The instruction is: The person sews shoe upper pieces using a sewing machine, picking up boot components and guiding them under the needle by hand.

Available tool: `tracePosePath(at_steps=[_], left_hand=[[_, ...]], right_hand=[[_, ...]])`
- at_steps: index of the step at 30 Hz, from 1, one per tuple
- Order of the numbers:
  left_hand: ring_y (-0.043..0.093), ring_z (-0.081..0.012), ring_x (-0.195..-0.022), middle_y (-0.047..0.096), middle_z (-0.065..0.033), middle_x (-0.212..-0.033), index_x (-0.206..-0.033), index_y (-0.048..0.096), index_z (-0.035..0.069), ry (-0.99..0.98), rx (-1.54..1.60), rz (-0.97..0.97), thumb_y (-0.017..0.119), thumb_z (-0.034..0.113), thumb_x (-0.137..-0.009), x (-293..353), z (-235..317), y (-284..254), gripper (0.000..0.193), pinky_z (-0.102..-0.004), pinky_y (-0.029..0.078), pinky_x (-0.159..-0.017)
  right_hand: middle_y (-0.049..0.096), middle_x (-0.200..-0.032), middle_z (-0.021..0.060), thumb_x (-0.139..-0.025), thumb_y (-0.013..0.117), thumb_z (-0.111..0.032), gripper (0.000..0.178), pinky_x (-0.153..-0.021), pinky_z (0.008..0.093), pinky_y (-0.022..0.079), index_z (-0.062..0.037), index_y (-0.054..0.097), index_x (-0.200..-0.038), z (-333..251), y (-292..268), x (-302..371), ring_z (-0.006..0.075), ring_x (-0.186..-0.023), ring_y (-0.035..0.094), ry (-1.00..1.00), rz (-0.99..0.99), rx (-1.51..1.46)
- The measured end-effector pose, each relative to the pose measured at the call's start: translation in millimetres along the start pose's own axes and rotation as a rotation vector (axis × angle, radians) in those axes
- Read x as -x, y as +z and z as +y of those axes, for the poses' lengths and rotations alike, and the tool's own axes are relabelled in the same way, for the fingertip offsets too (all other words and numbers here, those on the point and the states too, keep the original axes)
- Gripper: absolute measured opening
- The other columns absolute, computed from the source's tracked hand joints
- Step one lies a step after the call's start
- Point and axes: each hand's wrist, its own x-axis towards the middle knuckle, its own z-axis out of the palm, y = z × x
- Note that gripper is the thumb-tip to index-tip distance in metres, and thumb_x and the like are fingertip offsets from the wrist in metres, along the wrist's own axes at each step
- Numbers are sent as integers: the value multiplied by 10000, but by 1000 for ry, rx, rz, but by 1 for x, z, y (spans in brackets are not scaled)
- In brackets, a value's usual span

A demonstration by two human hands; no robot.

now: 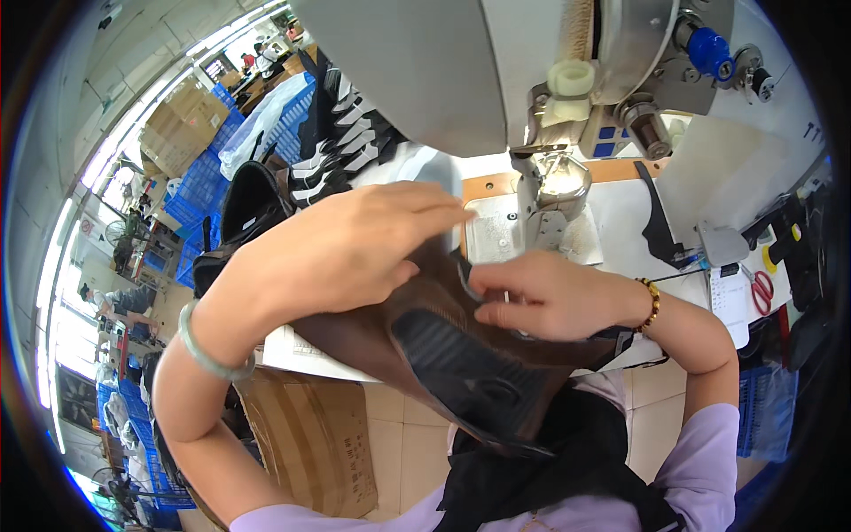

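Note:
A brown leather piece (355, 334) with a black ribbed panel (461, 363), perhaps a boot upper, lies over the front edge of the sewing table and hangs towards my lap. My left hand (341, 244) reaches across its far part, fingers stretched out and slightly blurred, thumb apart from them near the leather. My right hand (558, 297) has its bent fingers and thumb on a dark edge of the same piece. Just beyond both hands is the sewing machine (545, 191), its work area lit. The far end of the leather is partly hidden beneath my left hand.
Black-and-white pieces (341, 146) are stacked at the back left, beside a black boot-like item (253, 204). Red-handled scissors (761, 291) and a notepad (729, 301) lie at right. A black cut strip (656, 222) is nearer the machine. Below left stands a cardboard box (310, 439).

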Motion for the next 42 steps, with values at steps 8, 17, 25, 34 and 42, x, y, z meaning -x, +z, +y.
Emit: tracePosePath(at_steps=[8, 17, 25, 34, 42], left_hand=[[532, -274, -1029, 583, -78, -1106, -1025, 603, 58, 144, 396, -487, 583, 215, -826, -51, -26, 46, 254, -445, 235, -1051], [535, -143, -948, 613, -42, -997, -1008, 648, 37, 61, 625, -610, 632, 253, -808, -75, -36, 53, 295, -259, 389, -864], [538, -91, -885, 642, -14, -946, -995, 655, 39, -159, 779, -503, 660, 198, -794, -103, -33, 27, 257, -232, 399, -827], [538, -85, -864, 634, -28, -922, -964, 648, 9, -233, 420, -204, 667, 228, -785, -120, -37, 5, 284, -232, 418, -782], [538, -90, -858, 632, -34, -912, -961, 643, 4, -206, 642, -272, 659, 234, -788, -114, -58, 18, 288, -234, 419, -775]], right_hand=[[556, -696, 211, -829, 506, -129, 151, -633, 453, 433, 14, 459, -837, 5, -2, 34, 383, -700, 570, 44, -14, 228], [519, -716, 141, -772, 556, -92, 139, -556, 398, 427, -11, 461, -832, 24, 27, 49, 326, -657, 543, -61, 443, 348], [546, -555, 82, -819, 610, -244, 203, -456, 341, 424, -64, 536, -764, 41, 3, 41, 253, -500, 566, 32, 795, 472], [532, -561, 53, -848, 606, -256, 279, -518, 262, 390, -16, 579, -709, 63, -18, 44, 87, -540, 475, 262, 805, -177], [566, -583, 33, -840, 623, -217, 227, -514, 233, 391, -16, 603, -736, 67, -7, 36, 55, -557, 483, 170, 946, -212]])
